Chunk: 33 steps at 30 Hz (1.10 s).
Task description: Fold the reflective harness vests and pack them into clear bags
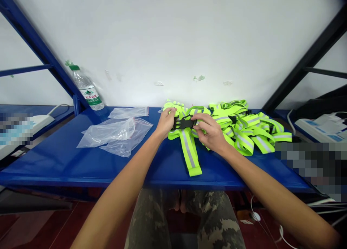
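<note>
Between my two hands lies a black plastic buckle (185,123) on a neon yellow-green strap with a grey reflective stripe. My left hand (166,121) pinches the buckle's left part and the strap near it. The fingers of my right hand (208,130) are closed on the buckle's right end. One strap end (191,155) hangs down toward the table's front edge. To the right of my right hand sits a tangled heap of similar reflective straps (251,127), with a few black parts among them.
Several clear zip bags (111,131) lie on the blue table (67,165) at the left. A water bottle (88,88) with a green cap leans at the back left. Behind is a white wall (168,42). White power strips stand at both sides.
</note>
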### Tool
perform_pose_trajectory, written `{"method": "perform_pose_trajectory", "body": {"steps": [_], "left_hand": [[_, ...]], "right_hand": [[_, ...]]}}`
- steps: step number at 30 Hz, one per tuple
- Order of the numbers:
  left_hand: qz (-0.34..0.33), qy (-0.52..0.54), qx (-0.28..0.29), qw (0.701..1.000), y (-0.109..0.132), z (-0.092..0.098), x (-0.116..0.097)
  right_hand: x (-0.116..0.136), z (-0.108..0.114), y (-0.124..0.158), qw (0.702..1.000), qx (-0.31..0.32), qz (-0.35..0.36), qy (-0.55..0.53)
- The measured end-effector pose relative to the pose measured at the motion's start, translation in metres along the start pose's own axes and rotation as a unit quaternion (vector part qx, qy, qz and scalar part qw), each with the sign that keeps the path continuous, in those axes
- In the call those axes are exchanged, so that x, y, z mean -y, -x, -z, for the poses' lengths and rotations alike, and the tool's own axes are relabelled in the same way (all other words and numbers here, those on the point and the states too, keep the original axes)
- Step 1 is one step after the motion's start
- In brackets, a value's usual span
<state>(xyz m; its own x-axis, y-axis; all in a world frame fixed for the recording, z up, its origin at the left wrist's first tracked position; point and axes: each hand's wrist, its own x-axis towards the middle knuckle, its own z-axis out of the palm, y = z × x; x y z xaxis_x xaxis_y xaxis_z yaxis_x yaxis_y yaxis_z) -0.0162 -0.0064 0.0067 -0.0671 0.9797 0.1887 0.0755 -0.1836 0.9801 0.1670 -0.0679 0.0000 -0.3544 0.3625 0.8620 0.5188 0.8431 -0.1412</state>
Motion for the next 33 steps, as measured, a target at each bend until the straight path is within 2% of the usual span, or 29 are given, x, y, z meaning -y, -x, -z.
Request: {"method": "perform_pose_trajectory", "body": {"steps": [4, 10, 14, 17, 20, 23, 26, 29, 31, 33], "left_hand": [[0.013, 0.004, 0.02, 1.0, 0.005, -0.004, -0.005], [0.016, 0.004, 0.0, 1.0, 0.01, -0.008, -0.006], [0.021, -0.006, 0.014, 1.0, 0.012, -0.011, -0.006], [0.017, -0.021, 0.049, 0.998, 0.013, -0.011, -0.007], [0.013, -0.043, 0.133, 0.99, 0.014, -0.002, -0.01], [-0.039, -0.121, 0.261, 0.957, 0.012, 0.015, -0.018], [-0.112, -0.242, 0.329, 0.906, 0.008, 0.032, -0.027], [-0.116, -0.319, 0.341, 0.877, 0.001, 0.042, -0.038], [-0.115, -0.323, 0.317, 0.885, -0.006, 0.047, -0.047], [-0.126, -0.295, 0.26, 0.911, -0.015, 0.052, -0.057]], "right_hand": [[0.0, -0.002, 0.001, 1.0, -0.004, 0.01, -0.006], [0.002, -0.005, 0.002, 1.0, -0.008, 0.005, -0.001], [0.002, -0.008, 0.003, 1.0, -0.008, 0.017, 0.001], [0.001, -0.008, 0.004, 1.0, -0.006, 0.017, -0.001], [-0.002, -0.003, 0.002, 1.0, -0.004, 0.001, 0.002], [-0.008, 0.009, -0.001, 0.999, 0.013, -0.026, 0.028], [-0.019, 0.029, -0.004, 0.995, 0.046, -0.061, 0.059], [-0.033, 0.055, -0.009, 0.985, 0.092, -0.123, 0.082], [-0.04, 0.074, -0.014, 0.971, 0.113, -0.181, 0.107], [-0.045, 0.094, -0.02, 0.954, 0.116, -0.246, 0.129]]}}
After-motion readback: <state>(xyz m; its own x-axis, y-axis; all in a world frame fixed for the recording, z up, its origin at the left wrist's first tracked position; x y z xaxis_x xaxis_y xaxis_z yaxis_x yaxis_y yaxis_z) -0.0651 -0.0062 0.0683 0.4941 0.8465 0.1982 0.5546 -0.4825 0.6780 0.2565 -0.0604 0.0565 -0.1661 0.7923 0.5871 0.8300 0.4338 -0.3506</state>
